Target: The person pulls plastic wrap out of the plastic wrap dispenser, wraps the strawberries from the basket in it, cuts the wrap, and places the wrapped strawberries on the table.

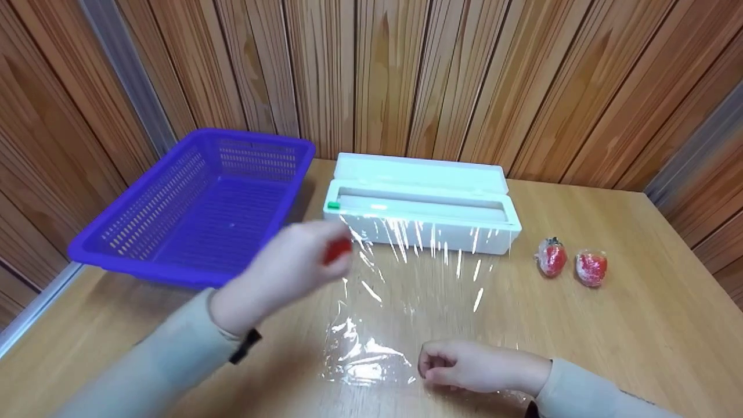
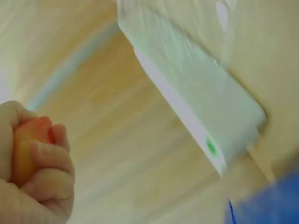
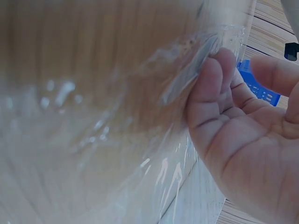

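Note:
My left hand (image 1: 290, 267) is raised near the left end of a white cling film dispenser box (image 1: 371, 229), blurred. It grips a small red and yellow fruit (image 2: 29, 151), largely hidden by the curled fingers, so its kind is unclear. Clear cling film (image 1: 371, 348) stretches from the box toward the front of the table. At the film's front right, my right hand (image 1: 482, 366) rests low with loosely bent fingers. In the right wrist view its fingertips (image 3: 208, 77) touch the wrinkled film, while the thumb stands apart.
A purple plastic basket (image 1: 191, 276) stands at the back left. Two film-wrapped strawberries, one leafy strawberry (image 1: 552, 258) and one beside it (image 1: 592, 269), lie right of the box. The box's lid (image 1: 421, 174) is raised. Behind the table (image 1: 650, 325) runs a wood-panelled wall (image 1: 383, 75).

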Demonstrator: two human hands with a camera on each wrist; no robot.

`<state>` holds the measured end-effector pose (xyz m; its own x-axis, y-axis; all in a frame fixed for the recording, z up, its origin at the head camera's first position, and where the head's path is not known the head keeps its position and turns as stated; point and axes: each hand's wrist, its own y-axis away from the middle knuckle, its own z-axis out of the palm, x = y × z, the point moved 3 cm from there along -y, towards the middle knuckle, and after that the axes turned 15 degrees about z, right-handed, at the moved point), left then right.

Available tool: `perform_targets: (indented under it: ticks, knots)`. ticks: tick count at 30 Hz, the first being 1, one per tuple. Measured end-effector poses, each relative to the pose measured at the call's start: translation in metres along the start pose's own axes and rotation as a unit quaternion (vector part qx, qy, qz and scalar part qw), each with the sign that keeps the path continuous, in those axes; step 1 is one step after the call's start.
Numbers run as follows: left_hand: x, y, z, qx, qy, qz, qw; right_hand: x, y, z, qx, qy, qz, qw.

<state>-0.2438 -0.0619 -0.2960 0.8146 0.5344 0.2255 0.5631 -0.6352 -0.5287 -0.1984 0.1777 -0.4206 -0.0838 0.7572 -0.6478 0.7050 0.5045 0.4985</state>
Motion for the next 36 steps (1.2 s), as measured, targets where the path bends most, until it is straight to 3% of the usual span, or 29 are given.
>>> perform_targets:
  ticks: [3,6,13,18,21,24,28,29,31,34,36]
  knots:
    - [0.017,-0.007,0.023,-0.063,0.003,0.049,0.9968,0.000,0.000,0.000,0.008,0.015,-0.013,1.000]
    - [0.026,-0.014,0.048,-0.128,0.018,0.070,0.9892,-0.001,0.002,-0.001,0.018,0.037,-0.032,0.999]
    - [0.039,-0.019,0.106,-0.235,0.094,0.068,0.9651,-0.007,0.005,0.002,0.027,0.113,-0.043,0.992]
    - [0.046,-0.022,0.137,-0.288,0.079,0.063,0.9521,-0.010,0.012,0.007,0.012,0.183,-0.035,0.982]
    - [0.048,-0.021,0.149,-0.297,0.043,0.079,0.9505,-0.011,0.015,0.010,0.016,0.227,-0.047,0.973]
    - [0.051,-0.018,0.158,-0.290,-0.004,0.122,0.9492,-0.008,0.018,0.013,0.021,0.241,-0.054,0.969]
    - [0.052,-0.013,0.165,-0.284,-0.044,0.168,0.9430,-0.008,0.020,0.019,0.089,0.303,-0.120,0.941]
    - [0.052,-0.012,0.165,-0.285,-0.048,0.171,0.9419,-0.008,0.021,0.019,0.105,0.319,-0.134,0.932]
    - [0.052,-0.012,0.166,-0.291,-0.041,0.167,0.9411,-0.009,0.021,0.020,0.122,0.332,-0.144,0.924]
    - [0.051,-0.013,0.165,-0.298,-0.032,0.160,0.9404,-0.008,0.019,0.019,0.104,0.317,-0.128,0.934]
    - [0.051,-0.013,0.164,-0.300,-0.024,0.156,0.9408,-0.008,0.018,0.017,0.082,0.300,-0.096,0.945]
